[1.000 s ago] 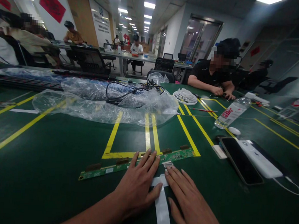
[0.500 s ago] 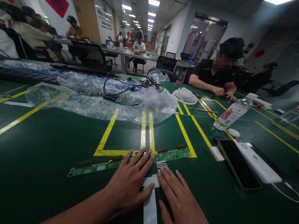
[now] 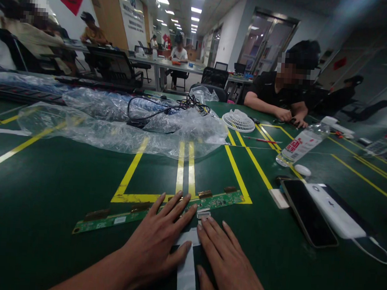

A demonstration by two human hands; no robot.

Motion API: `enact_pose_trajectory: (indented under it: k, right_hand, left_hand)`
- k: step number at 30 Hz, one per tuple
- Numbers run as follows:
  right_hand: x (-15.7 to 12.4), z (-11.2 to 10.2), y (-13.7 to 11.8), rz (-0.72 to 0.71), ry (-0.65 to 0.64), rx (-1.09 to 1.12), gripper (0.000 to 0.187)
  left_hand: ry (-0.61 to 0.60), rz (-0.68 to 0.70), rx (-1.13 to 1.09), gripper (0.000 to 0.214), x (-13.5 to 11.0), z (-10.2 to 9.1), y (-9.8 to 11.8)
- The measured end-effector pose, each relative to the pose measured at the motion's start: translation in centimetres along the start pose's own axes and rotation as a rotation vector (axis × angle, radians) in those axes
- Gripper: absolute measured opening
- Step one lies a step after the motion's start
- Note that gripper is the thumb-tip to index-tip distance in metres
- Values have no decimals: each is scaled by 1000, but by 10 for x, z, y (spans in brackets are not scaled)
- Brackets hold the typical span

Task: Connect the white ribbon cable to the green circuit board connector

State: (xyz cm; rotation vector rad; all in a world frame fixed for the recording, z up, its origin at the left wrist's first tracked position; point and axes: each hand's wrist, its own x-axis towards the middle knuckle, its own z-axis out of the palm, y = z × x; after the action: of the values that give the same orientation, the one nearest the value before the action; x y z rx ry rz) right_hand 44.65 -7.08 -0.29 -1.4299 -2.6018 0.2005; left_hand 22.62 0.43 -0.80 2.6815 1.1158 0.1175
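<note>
A long, narrow green circuit board (image 3: 219,201) lies slantwise on the green table, with brown flexible tabs along its far edge. My left hand (image 3: 160,235) rests spread out, its fingertips over the middle of the board and hiding part of it. A white flat ribbon cable (image 3: 187,272) runs from the board's near edge toward me, between my two hands. My right hand (image 3: 223,257) lies flat with fingers stretched, its fingertips at the cable's end beside the silvery connector (image 3: 203,214). The thumb of my left hand touches or hovers over the cable; I cannot tell which.
Clear plastic wrap (image 3: 115,133) with black cables (image 3: 189,104) spreads across the far side. To the right are a black phone (image 3: 310,213), a white power bank (image 3: 334,210), a bottle (image 3: 302,144) and a white fan grille (image 3: 238,120). A co-worker (image 3: 279,96) sits beyond.
The view has shifted slightly, so the board, the cable and both hands appear a little farther left. Both hands keep the same flat pose over the board and cable.
</note>
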Motion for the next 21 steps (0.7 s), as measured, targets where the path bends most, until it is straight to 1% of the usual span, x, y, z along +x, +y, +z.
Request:
enact_pose_trajectory:
  k: [5, 10, 13, 21]
  right_hand:
    - [2, -7, -5, 49, -39, 13, 65]
    - [4, -12, -8, 73, -11, 15, 57]
    - [4, -10, -8, 74, 13, -2, 55]
    - [5, -3, -9, 62, 60, -74, 52]
  left_hand:
    - [-5, 7, 19, 67, 0, -1, 0]
    - [25, 16, 2, 63, 0, 1, 0]
    - [37, 16, -10, 61, 0, 2, 0]
    - [21, 8, -23, 61, -1, -1, 1]
